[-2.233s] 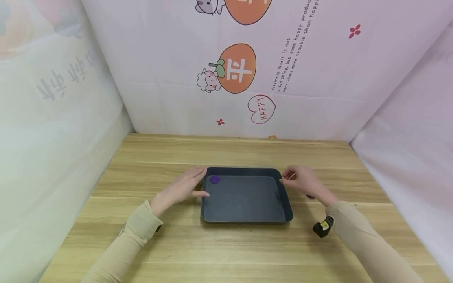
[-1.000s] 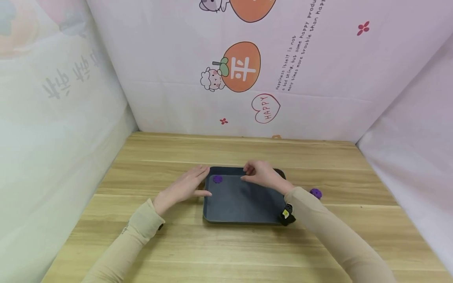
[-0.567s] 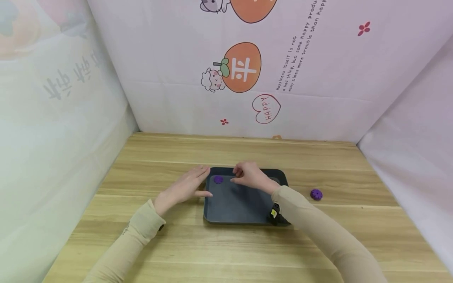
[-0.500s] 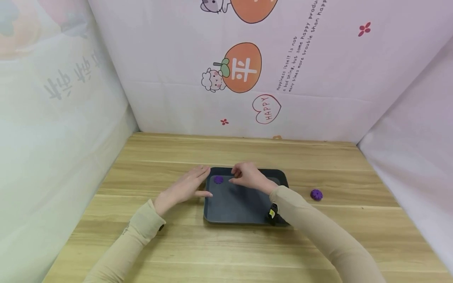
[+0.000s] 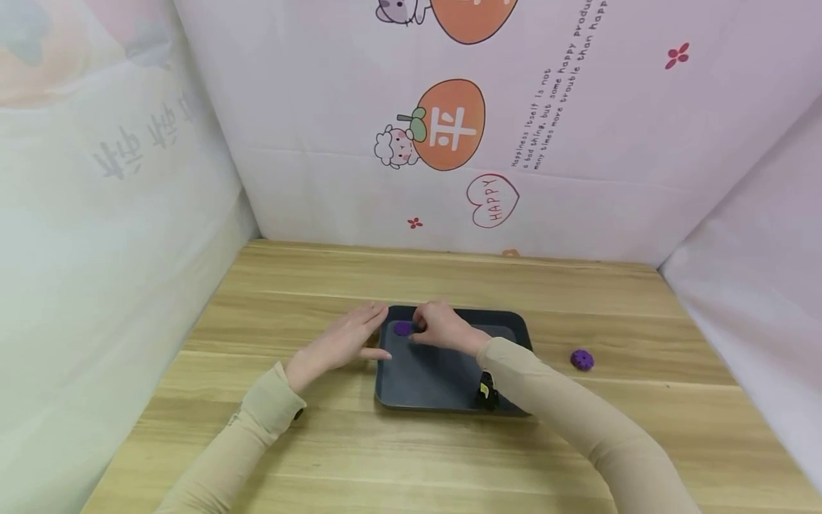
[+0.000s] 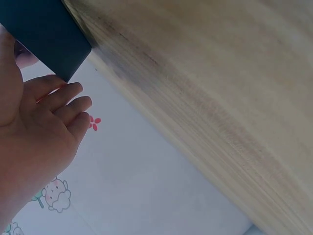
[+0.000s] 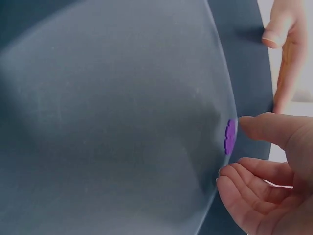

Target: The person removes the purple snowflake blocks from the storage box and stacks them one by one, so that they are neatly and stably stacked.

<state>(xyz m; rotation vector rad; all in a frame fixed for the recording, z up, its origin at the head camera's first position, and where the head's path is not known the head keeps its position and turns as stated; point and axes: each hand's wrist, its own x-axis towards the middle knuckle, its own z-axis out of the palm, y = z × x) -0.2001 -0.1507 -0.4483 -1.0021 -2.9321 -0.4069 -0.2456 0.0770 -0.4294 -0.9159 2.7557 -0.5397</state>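
Observation:
A dark grey rectangular tray (image 5: 424, 389) lies on the wooden table. In its far left corner is a small purple disc (image 5: 402, 328) with a scalloped edge. My right hand (image 5: 443, 328) reaches over the tray beside this disc. The right wrist view shows the thumb and bent fingers of the right hand (image 7: 274, 171) apart, close to the purple disc (image 7: 229, 137), with nothing between them. Along the tray's left side lies my left hand (image 5: 343, 339), its fingers extended at the far corner and its thumb over the rim. The left hand (image 6: 44, 117) touches the tray's outer wall (image 6: 49, 34).
To the right of the tray, a second purple scalloped disc (image 5: 582, 359) lies on the table (image 5: 308, 457). A white printed sheet (image 5: 321, 143) stands behind the table, with white sheets on both sides. A black wrist camera (image 5: 487, 392) sits under my right forearm.
My right hand has moved left across the tray, from its right rim to the disc in the corner. The second disc has come out from behind it. My left hand has stayed at the tray.

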